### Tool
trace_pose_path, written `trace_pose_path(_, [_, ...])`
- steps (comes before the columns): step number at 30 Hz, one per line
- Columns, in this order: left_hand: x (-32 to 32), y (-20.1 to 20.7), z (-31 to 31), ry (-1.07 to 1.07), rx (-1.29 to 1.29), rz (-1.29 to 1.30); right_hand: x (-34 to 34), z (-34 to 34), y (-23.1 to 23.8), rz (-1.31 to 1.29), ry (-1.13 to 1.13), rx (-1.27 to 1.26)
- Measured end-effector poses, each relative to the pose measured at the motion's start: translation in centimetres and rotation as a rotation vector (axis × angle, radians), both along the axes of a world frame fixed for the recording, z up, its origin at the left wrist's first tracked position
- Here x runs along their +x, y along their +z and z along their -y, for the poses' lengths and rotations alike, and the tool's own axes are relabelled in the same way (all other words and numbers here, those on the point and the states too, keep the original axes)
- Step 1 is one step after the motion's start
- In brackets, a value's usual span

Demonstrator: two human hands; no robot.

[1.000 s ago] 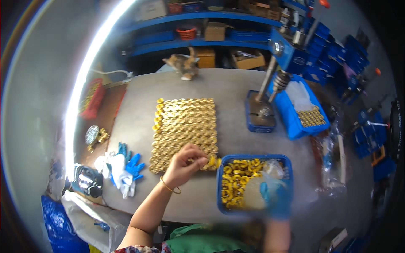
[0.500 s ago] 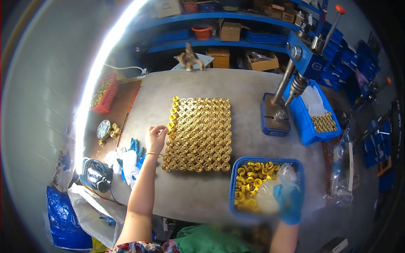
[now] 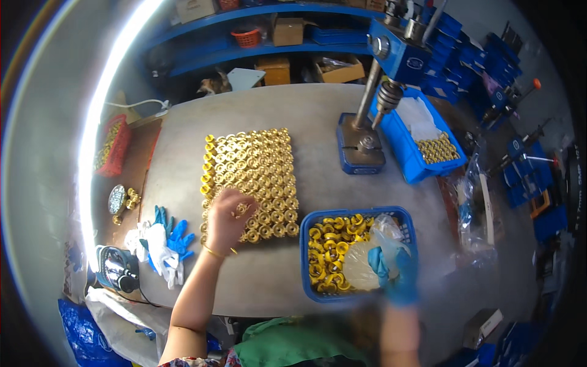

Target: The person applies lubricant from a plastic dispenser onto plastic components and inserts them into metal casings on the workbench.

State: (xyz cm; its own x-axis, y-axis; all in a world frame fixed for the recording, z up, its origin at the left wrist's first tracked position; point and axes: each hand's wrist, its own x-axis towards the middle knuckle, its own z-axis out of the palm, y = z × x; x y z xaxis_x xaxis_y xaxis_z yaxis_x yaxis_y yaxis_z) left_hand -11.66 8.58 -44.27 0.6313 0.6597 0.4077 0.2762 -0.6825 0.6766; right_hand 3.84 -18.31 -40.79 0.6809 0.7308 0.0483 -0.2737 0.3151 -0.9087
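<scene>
My bare left hand (image 3: 227, 219) is above the near left part of a block of brass ring-shaped fittings (image 3: 257, 171) standing in tight rows. Its fingers curl loosely with a gap towards the thumb; I see nothing held in them. Yellow caps (image 3: 208, 156) top several fittings along the far left column. In a blue plastic basket (image 3: 358, 212), more yellow caps (image 3: 330, 248) lie loose beside a cloudy clear plastic bag (image 3: 361, 266). My right hand (image 3: 398, 275), in a blue glove and partly blurred, grips the bag at the basket's right side.
A blue drill press (image 3: 361, 144) stands beyond the basket, with a blue bin (image 3: 422, 168) of brass parts to its right. Gloves (image 3: 165, 244) and a dark shiny device (image 3: 116, 269) lie at the left. A red basket (image 3: 113, 147) stands farther back; a cat (image 3: 214, 84) is by the far edge.
My left hand has moved from the block's left edge to over its near left part. My gloved right hand stays at the bag. The view has shifted; the cat has moved left, off the grey board.
</scene>
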Motion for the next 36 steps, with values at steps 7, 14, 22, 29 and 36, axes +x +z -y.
trace_pose_path(7, [5.7, 1.8, 9.2, -0.508, 0.068, -0.051, 0.9, 1.1, 1.1, 0.070, -0.149, 0.065])
trace_pose_path(14, [6.8, 1.7, 9.5, -0.702, 0.303, -0.239, 0.5, 1.4, 1.1, 0.072, -0.145, -0.023])
trace_pose_path(22, [6.8, 5.5, 9.7, -0.554, 0.348, -0.152, -0.5, 1.5, 2.5, -0.008, -0.104, -0.187])
trace_pose_path(29, [5.1, 4.5, 9.0, -0.541, -1.087, -0.037, -0.8, 1.3, 2.2, 0.145, 0.151, -0.204])
trace_pose_path(36, [4.2, 2.6, 10.3, -0.645, -1.753, 0.345, -1.3, 0.8, 2.1, 0.079, 0.125, -0.273])
